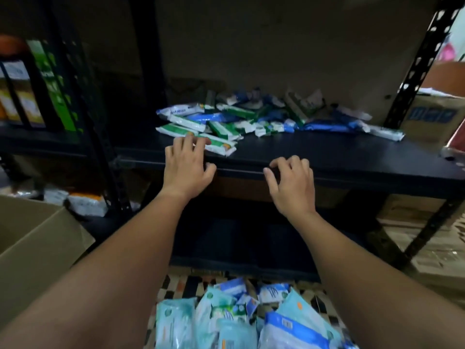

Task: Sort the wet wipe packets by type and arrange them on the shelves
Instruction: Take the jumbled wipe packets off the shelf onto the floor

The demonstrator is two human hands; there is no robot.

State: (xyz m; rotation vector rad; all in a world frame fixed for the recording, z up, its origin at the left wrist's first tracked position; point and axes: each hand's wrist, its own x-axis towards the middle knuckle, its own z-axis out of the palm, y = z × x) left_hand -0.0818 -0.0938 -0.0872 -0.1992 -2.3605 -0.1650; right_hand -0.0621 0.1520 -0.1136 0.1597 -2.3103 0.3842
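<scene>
Dim, soft blur, warped edges

Left grip (pixel 187 167) relaxed; right grip (pixel 293 183) loosely curled

You've got bare shelf (pixel 339 152) along the front right, past your right hand (pixel 292 182). The packet pile (pixel 251 117) blocks the middle and back; upright posts (pixel 417 64) box both sides.

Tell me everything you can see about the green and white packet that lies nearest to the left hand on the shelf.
The green and white packet is long, flat and glossy, like plastic film, with an orange mark near its right end. It lies flat near the front edge of the dark shelf, at the near-left corner of the mixed pile. The fingertips of the left hand reach its left end; actual contact is unclear.
</scene>
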